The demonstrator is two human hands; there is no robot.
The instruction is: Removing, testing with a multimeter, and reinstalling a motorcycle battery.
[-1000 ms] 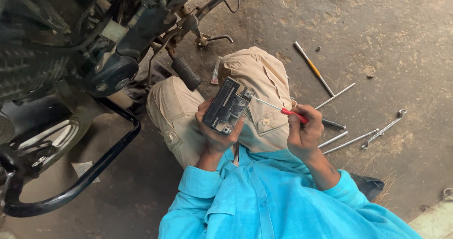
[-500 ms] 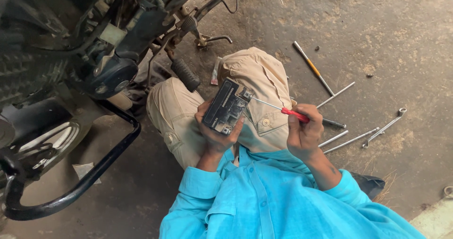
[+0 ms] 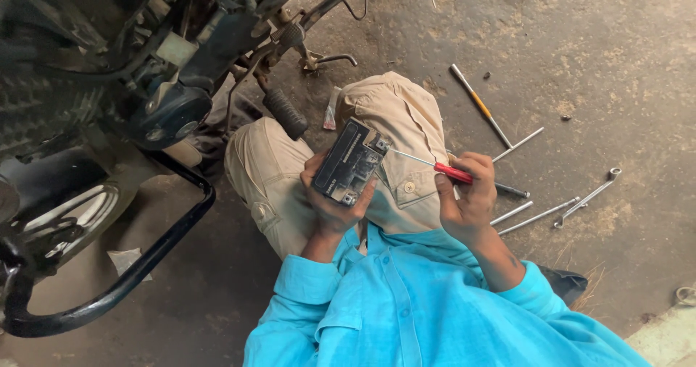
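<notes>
My left hand [image 3: 328, 209] grips a small black rectangular battery [image 3: 350, 162] from below and holds it tilted over my knees in beige trousers. In my right hand [image 3: 467, 202] is a red-handled screwdriver [image 3: 452, 172]. Its thin metal shaft reaches left, and the tip touches the battery's upper right corner. Both sleeves are bright blue.
A motorcycle [image 3: 109, 84] fills the left side, with a black guard bar [image 3: 145, 260] curving low and a rubber footpeg [image 3: 284, 112] near my knee. On the concrete floor to the right lie a yellow-handled screwdriver [image 3: 478, 105] and several wrenches [image 3: 552, 210].
</notes>
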